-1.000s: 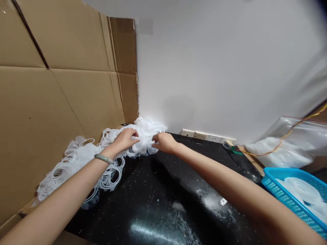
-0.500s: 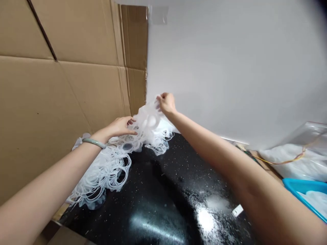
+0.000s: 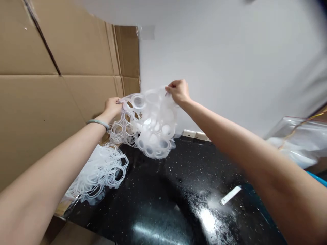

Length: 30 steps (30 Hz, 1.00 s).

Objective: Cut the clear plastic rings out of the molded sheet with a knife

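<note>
Between my two hands hangs a translucent white sheet with round holes (image 3: pixel 158 126), made of thin soft plastic or silicone. My left hand (image 3: pixel 113 106) pinches its left upper corner, and my right hand (image 3: pixel 179 91) grips the upper right corner, a little higher. The sheet's lower edge dangles just above or on the black countertop; I cannot tell whether it touches. Below my left forearm lies a heap of similar white ring-holed sheets (image 3: pixel 102 170), partly hidden by the arm.
A cardboard panel (image 3: pixel 84 98) stands on the left, and a pale wall (image 3: pixel 230 68) rises behind. On the black countertop (image 3: pixel 153 190) lies a small white strip (image 3: pixel 230 195). White sockets (image 3: pixel 195 134) sit at the wall's foot. Plastic bags (image 3: pixel 298 149) and a blue tray's rim (image 3: pixel 316 178) are at right.
My left hand has closed on the sheet's corner. Both hands have lifted the sheet off the heap and spread it out, the right hand moving up and rightward.
</note>
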{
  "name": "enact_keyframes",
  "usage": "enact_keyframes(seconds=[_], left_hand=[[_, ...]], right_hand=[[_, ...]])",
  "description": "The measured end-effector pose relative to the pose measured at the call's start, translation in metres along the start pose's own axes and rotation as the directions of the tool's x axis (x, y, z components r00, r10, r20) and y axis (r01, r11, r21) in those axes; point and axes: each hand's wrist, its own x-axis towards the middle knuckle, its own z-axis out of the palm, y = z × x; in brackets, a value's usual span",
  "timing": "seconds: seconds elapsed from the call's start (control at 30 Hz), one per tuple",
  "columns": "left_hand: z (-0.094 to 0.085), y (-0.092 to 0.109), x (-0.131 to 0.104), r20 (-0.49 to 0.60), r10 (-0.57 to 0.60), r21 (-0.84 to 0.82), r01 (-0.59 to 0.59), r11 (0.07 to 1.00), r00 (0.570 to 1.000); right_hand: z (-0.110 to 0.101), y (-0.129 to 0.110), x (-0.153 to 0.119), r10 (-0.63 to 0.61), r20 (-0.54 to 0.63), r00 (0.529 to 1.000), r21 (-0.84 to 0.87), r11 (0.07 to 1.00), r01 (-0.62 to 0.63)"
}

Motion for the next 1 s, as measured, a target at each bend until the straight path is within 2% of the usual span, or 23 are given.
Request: enact_keyframes(seconds=[0.13, 0.3, 0.4, 0.5, 0.63, 0.73, 0.8, 0.87, 1.0], left_hand=[[-0.001, 0.002, 0.010, -0.034, 0.003, -0.050, -0.005, 0.999, 0.999], [-0.006, -0.009, 0.004, -0.015, 0.004, -0.099, -0.006, 0.995, 1.000], [-0.012, -0.015, 0.000, -0.008, -0.030, -0.167, 0.028, 0.986, 1.000], [-0.020, -0.009, 0.004, -0.026, -0.038, -0.267, 0.030, 0.963, 0.999], [-0.035, 0.017, 0.015, -0.078, -0.005, -0.385, -0.026, 0.922, 0.997], [-0.049, 0.042, 0.017, -0.103, 0.014, -0.534, -0.068, 0.842, 0.995], [-0.056, 0.056, 0.013, -0.077, 0.034, -0.647, -0.076, 0.759, 0.996], [-0.058, 0.069, 0.004, -0.031, 0.071, -0.706, -0.072, 0.704, 0.997], [-0.055, 0.094, -0.015, 0.019, 0.133, -0.752, -0.073, 0.655, 0.991]], right_hand=[[-0.017, 0.007, -0.011, 0.063, -0.016, 0.998, -0.039, 0.997, -0.063], [-0.027, 0.017, 0.003, 0.113, -0.122, 0.986, 0.003, 0.994, -0.114], [-0.013, 0.020, 0.013, 0.216, -0.118, 0.969, 0.095, 0.974, -0.206], [0.016, 0.015, 0.021, 0.313, -0.067, 0.947, 0.207, 0.933, -0.294], [0.058, 0.000, 0.029, 0.264, 0.080, 0.961, 0.438, 0.857, -0.272], [0.076, -0.007, 0.022, 0.196, 0.263, 0.945, 0.411, 0.863, -0.294], [0.080, -0.010, 0.008, 0.154, 0.352, 0.923, 0.315, 0.909, -0.272], [0.079, -0.014, -0.012, 0.085, 0.410, 0.908, 0.337, 0.911, -0.237], [0.068, -0.024, -0.052, -0.067, 0.576, 0.815, 0.537, 0.783, -0.315]])
